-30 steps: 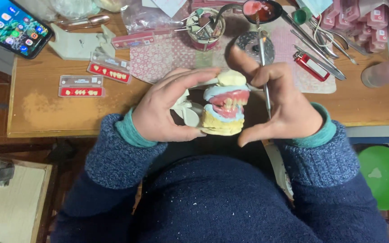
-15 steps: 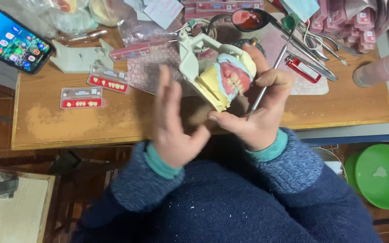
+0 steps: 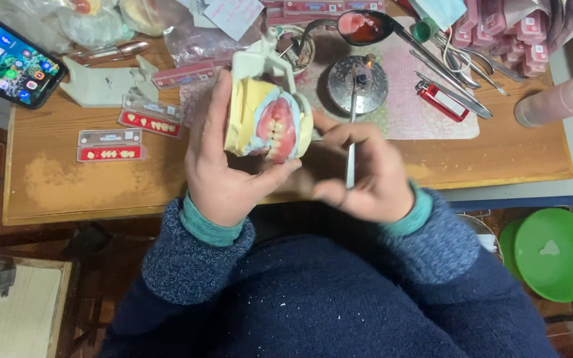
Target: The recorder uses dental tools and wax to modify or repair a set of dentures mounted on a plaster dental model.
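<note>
Denture model [image 3: 268, 122] gripped in left hand [image 3: 223, 174], teeth facing right, thin tool [image 3: 351, 142] upright

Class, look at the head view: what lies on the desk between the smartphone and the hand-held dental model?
In the head view, a pale plastic articulator part and two red tooth cards lie between the smartphone and the dental model.

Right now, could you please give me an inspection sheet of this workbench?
Surface: wooden bench, dusty patch at its left; patterned mat at the back.
Job's things: dental model with pink gums and teeth, on an articulator; thin metal tool.
Clutter: tooth cards, phone lit, spoon with pink wax, burner, red lighter, instruments, bottle.
Fingers: left hand grips the model; right hand holds the tool.
Cables: white one below the bench edge.
Surroundings: green bowl, pale board.
</note>
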